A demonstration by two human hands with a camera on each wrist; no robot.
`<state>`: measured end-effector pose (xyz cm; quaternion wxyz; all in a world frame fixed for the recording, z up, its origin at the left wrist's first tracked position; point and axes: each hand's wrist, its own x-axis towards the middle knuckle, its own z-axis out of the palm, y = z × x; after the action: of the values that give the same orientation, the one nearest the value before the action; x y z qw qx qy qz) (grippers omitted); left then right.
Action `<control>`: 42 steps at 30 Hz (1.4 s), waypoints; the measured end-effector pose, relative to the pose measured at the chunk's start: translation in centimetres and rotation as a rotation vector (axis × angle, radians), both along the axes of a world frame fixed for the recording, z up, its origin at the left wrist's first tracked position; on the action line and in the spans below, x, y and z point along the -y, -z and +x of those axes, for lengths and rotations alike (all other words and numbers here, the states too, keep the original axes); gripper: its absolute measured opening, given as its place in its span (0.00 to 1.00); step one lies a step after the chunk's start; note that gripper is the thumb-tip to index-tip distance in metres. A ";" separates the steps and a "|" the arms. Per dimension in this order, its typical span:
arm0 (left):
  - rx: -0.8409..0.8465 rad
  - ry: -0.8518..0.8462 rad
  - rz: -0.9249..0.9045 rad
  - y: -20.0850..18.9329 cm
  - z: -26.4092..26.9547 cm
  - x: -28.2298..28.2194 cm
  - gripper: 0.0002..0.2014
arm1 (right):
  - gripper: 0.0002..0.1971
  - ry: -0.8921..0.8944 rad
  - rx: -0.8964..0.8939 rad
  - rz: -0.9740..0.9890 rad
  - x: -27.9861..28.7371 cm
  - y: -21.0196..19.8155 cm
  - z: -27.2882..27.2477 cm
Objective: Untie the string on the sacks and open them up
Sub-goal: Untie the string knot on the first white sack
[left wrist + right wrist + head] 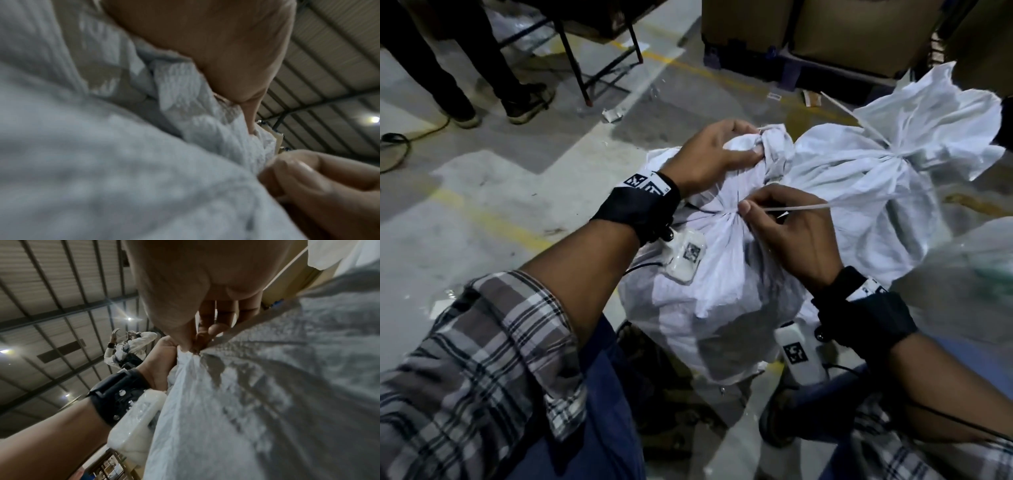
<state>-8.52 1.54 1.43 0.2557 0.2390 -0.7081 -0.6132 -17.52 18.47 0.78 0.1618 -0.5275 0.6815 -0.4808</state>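
Note:
A white woven sack (709, 301) stands between my knees, its neck gathered at a tie. My left hand (715, 154) grips the bunched top of the sack (774, 144) above the tie. My right hand (753, 209) pinches the pale string (801, 207) right at the tied neck, and the string runs taut to the right. In the right wrist view the right hand's fingertips (193, 347) press at the gathered neck with the string (246, 322) leading away. The left wrist view shows crumpled sack cloth (195, 104) under my left hand. A second tied sack (893, 164) stands behind.
Another person's legs and shoes (524, 102) stand at the back left beside a black metal table frame (582, 68). Cardboard boxes on a dark pallet (825, 34) line the back. A clear plastic bag (969, 274) lies at the right. Concrete floor with yellow lines lies to the left.

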 end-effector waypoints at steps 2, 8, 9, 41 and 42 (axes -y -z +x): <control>-0.038 0.015 0.087 -1.1 -0.3 -0.1 0.15 | 0.06 0.048 0.031 -0.059 -0.4 -0.2 -0.2; 0.198 0.099 -0.101 -0.8 -0.9 -0.2 0.21 | 0.08 0.105 0.081 0.034 -0.4 1.2 -1.4; 0.325 0.089 -0.256 -0.5 -0.9 -0.3 0.22 | 0.08 0.085 0.132 0.074 -0.2 1.7 -1.6; 0.640 0.328 -0.764 -0.8 3.5 -4.2 0.25 | 0.08 0.155 -0.009 0.070 0.9 1.4 -1.3; 0.636 0.335 -0.797 -0.5 3.1 -4.2 0.19 | 0.07 0.138 -0.073 0.071 1.0 1.2 -1.0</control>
<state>-5.37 5.76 1.92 -0.0020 0.1811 -0.9570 -0.2266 -18.51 17.45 -0.44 0.1218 -0.4902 0.7385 -0.4467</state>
